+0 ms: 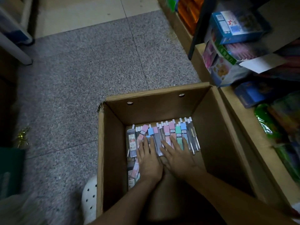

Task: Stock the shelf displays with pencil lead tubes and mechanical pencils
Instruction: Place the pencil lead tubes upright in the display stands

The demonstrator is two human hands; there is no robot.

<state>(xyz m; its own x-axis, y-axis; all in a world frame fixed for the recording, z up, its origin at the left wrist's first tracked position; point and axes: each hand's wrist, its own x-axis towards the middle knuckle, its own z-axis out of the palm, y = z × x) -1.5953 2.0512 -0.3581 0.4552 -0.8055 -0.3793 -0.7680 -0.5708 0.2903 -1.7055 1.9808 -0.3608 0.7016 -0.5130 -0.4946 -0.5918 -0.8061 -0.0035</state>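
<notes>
Both hands (150, 161) (177, 157) press flat on lead tubes (178, 135) inside box (112, 143).

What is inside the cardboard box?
The cardboard box holds pastel pencil lead tubes on its bottom. The left hand and right hand cover some; anything beneath is hidden.

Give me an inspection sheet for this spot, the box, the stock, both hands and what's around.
Surface: speckled grey floor, pale strip beyond.
Job's things: pencil lead tubes lie flat in a rough row on the bottom of an open cardboard box; a few more loose at its left side.
Clutter: gold tinsel at the left edge.
Hands: left hand and right hand lie flat, fingers straight, on the tubes; no grip on any tube.
Cables: nothing seen.
Surroundings: shelves on the right carrying boxed and bagged goods; white perforated shoe beside the box.
</notes>
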